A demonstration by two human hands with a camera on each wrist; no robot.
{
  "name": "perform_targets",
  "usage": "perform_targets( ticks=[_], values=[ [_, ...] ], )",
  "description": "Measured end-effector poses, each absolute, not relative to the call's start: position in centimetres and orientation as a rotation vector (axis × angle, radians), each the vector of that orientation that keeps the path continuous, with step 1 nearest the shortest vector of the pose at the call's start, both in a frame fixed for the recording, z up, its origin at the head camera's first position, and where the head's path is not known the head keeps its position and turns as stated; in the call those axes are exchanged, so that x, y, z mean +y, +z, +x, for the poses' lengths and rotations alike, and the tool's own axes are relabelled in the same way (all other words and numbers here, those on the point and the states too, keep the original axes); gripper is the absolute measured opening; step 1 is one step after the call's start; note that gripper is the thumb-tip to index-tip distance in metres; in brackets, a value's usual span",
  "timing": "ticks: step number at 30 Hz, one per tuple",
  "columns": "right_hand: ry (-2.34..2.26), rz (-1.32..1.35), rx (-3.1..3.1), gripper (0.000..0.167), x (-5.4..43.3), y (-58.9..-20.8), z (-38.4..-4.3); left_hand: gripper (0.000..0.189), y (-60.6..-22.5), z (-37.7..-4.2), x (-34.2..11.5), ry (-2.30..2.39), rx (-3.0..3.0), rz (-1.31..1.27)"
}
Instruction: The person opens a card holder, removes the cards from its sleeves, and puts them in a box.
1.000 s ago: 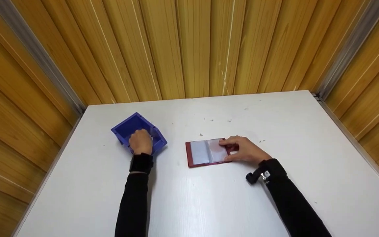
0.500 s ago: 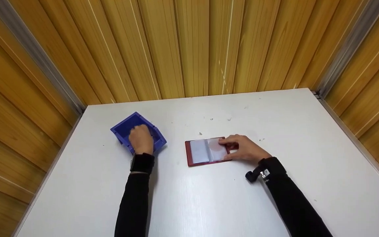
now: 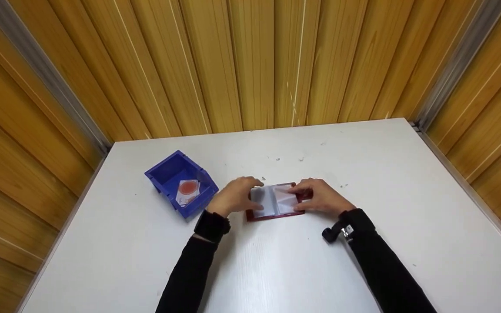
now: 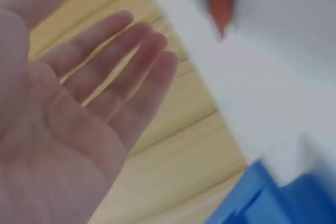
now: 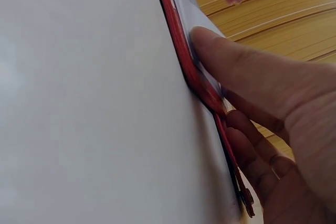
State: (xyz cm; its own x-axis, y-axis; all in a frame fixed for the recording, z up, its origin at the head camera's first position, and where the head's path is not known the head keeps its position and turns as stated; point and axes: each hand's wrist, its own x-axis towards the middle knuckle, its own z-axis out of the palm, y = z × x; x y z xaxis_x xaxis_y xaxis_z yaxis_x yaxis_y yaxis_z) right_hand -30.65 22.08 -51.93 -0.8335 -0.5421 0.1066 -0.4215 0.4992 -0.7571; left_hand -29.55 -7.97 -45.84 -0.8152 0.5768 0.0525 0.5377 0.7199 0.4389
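Observation:
A red card holder (image 3: 273,216) with clear plastic sleeves (image 3: 286,199) lies spread flat on the table in the head view. My right hand (image 3: 323,198) grips its right side; in the right wrist view the thumb (image 5: 210,45) presses on the sleeves while the other fingers sit at the red cover's edge (image 5: 189,66). Over the left half hovers my left hand (image 3: 236,195), thumb and fingers apart. The left wrist view shows that palm (image 4: 68,135) bare, its fingers extended. Whether its fingertips touch the sleeve, I cannot tell.
Left of the holder stands a blue bin (image 3: 161,167), tilted toward me at an angle. Inside lie white cards (image 3: 188,191), the top one with a red round print. Wood-patterned walls (image 3: 255,65) close off the white table's (image 3: 259,265) back and sides.
My left hand has come out of the blue bin and moved right to the holder's left half, uncovering the cards in the bin. My right hand stays at the holder's right side.

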Motion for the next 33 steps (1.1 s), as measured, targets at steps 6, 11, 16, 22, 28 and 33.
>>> perform_targets(
  ticks=[6,11,16,22,28,33],
  values=[
    [-1.206,-0.827,2.609,0.048,21.9,-51.6,-30.9,0.051,-47.3,-29.3,-6.6,0.494,2.850,0.919],
    [-1.226,-0.817,2.612,0.044,21.9,-51.4,-30.9,0.050,-47.5,-29.3,-6.3,0.459,2.872,0.919],
    [-1.279,-0.776,2.612,0.035,21.8,-51.9,-30.8,0.051,-47.5,-29.1,-6.4,0.457,2.864,0.918],
    [-1.374,-0.761,2.558,0.042,21.8,-51.9,-30.7,0.049,-47.5,-29.0,-6.2,0.461,2.865,0.929],
    [-1.486,-0.764,2.514,0.044,21.6,-51.0,-30.5,0.051,-47.5,-29.4,-6.1,0.508,2.835,0.885],
    [-1.600,-0.789,2.321,0.050,20.5,-50.3,-30.1,0.055,-46.9,-30.0,-7.2,0.681,2.873,0.825]
  ],
)
